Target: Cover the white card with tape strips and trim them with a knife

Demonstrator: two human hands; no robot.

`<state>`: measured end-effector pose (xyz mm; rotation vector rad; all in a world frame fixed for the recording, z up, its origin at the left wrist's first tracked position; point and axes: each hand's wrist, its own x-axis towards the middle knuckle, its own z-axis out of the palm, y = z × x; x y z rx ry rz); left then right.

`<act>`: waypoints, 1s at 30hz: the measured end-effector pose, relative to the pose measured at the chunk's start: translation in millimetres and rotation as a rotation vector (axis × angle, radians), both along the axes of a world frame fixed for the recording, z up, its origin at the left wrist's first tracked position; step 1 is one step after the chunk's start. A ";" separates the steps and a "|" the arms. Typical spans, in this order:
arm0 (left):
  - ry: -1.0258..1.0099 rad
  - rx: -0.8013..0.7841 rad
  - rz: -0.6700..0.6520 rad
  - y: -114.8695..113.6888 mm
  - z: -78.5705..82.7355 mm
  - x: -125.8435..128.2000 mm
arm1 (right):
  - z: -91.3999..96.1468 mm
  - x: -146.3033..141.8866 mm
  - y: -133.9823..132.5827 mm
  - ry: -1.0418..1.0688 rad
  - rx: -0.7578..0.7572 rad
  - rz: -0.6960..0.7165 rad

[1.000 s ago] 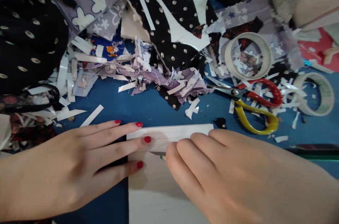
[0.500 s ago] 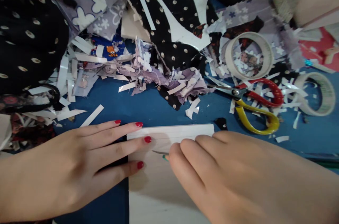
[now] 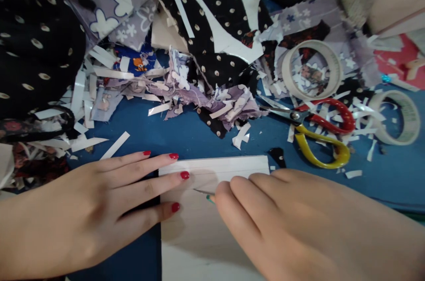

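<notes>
A white sheet [image 3: 199,228], with faint lines across its upper part, lies in front of me on the blue surface. My left hand [image 3: 109,201] rests open at its left side, fingers spread and some fingertips on the sheet. My right hand [image 3: 279,223] is closed over the sheet's right part. From its grip sticks out a thin pointed tool [image 3: 203,192], with a narrow grey tip directed left and a small green bit beside it. My fingers hide the rest of the tool, so its kind does not show.
Scissors [image 3: 322,128] with red and yellow handles lie partly open at the right. Two tape rolls [image 3: 288,70] [image 3: 415,117] are near them. Fabric scraps [image 3: 229,99], black polka-dot cloth [image 3: 212,19] and white paper strips [image 3: 115,145] spread across the back and left.
My right hand has shifted slightly to the right and down with the pointed tool. A tiny white scrap now shows by the sheet's upper right corner. My left hand stays in place.
</notes>
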<state>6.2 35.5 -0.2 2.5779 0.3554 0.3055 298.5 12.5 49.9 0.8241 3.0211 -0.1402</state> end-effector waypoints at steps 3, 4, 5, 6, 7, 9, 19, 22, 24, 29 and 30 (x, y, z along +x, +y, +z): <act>0.014 0.002 -0.007 1.0 0.1 0.1 | 0.4 0.8 -2.6 -0.010 0.005 0.000; 0.019 0.002 -0.010 1.3 0.1 0.2 | 0.4 1.2 -3.4 -0.016 0.004 -0.002; 0.022 0.000 -0.013 1.5 0.2 0.2 | 0.2 1.7 -4.1 -0.020 0.008 -0.011; 0.024 -0.005 -0.016 1.6 0.2 0.2 | -0.2 2.1 -4.7 -0.026 0.010 -0.018; 0.018 -0.009 -0.017 1.6 0.2 0.4 | -0.7 2.4 -5.3 -0.027 0.015 -0.023; 0.008 -0.013 -0.009 1.6 0.4 0.9 | -2.1 2.4 -6.4 -0.035 0.024 -0.028; -0.011 0.075 0.013 4.8 4.5 7.0 | -1.0 3.5 -5.0 -0.045 0.050 -0.038; 0.002 0.119 0.011 5.4 5.3 6.6 | 1.3 13.2 -5.7 0.014 0.055 -0.079; 0.022 0.139 -0.015 6.0 5.9 5.4 | 1.5 21.0 -9.2 0.073 0.062 -0.127; 0.020 0.184 -0.048 7.1 6.4 5.3 | -5.2 38.4 -26.7 0.130 0.088 -0.324; 0.009 0.197 -0.041 7.0 6.4 6.2 | -6.8 40.6 -29.6 0.156 0.070 -0.371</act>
